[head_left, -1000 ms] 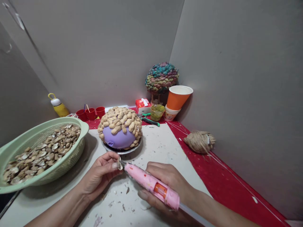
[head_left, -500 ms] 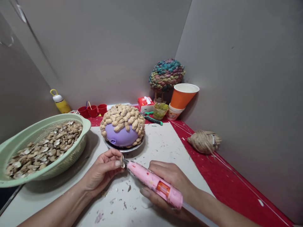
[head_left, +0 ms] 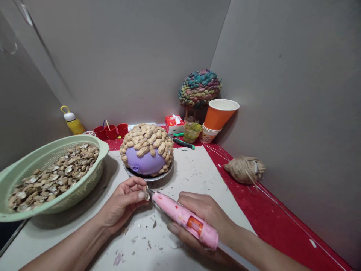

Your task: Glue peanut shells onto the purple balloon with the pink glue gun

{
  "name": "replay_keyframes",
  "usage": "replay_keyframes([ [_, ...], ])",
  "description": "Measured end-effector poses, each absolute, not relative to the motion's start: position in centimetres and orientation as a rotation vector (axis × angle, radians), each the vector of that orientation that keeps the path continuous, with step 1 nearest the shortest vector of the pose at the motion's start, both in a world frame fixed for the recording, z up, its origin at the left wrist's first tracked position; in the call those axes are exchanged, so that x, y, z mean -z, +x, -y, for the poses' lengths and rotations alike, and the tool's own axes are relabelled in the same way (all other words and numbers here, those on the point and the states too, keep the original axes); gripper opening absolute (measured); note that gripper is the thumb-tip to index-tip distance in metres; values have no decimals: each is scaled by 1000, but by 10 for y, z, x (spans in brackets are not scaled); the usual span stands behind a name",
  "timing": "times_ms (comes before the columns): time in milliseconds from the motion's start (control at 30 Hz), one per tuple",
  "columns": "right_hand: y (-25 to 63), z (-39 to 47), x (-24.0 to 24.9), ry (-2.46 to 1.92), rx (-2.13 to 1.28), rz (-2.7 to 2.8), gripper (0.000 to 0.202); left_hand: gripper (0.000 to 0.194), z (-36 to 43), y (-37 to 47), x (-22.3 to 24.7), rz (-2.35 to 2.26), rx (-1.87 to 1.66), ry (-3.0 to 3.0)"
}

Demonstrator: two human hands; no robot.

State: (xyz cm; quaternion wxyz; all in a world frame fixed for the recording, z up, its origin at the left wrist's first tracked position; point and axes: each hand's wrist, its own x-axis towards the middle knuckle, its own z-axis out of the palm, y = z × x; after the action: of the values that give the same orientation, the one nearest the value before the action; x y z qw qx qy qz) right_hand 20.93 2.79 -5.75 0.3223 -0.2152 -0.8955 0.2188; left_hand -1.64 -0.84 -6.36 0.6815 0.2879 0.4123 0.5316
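Between the thumb and fingers of my left hand (head_left: 126, 201) is a peanut shell piece (head_left: 147, 192). My right hand (head_left: 204, 216) grips a pink glue gun (head_left: 183, 218), whose nozzle meets the shell piece. Just beyond my hands, a purple balloon (head_left: 145, 162) sits in a shallow metal dish (head_left: 149, 178). Peanut shells (head_left: 148, 139) cover its top and sides, while a purple patch at the front is bare. At the left stands a green basket (head_left: 64, 203) holding many shell halves (head_left: 56, 178).
Behind the balloon are red cups (head_left: 111, 132), a tissue pack (head_left: 174, 123), pliers (head_left: 183, 143), a plastic bowl (head_left: 191, 132), paper cups (head_left: 220, 114) and a colourful shell-covered ball (head_left: 200, 89). Twine (head_left: 244, 169) lies at the right, a yellow bottle (head_left: 73, 123) at the back left.
The whole view has shifted very slightly. Both hands keep the same hold, with the nozzle still at the shell piece.
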Motion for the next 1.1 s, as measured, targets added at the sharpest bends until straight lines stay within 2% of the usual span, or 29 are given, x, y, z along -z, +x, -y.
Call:
replay_keyframes([
  [1100,210,-26,55,-655,-528,2393,34,31,8,-18,68,-876,-1179,671],
])
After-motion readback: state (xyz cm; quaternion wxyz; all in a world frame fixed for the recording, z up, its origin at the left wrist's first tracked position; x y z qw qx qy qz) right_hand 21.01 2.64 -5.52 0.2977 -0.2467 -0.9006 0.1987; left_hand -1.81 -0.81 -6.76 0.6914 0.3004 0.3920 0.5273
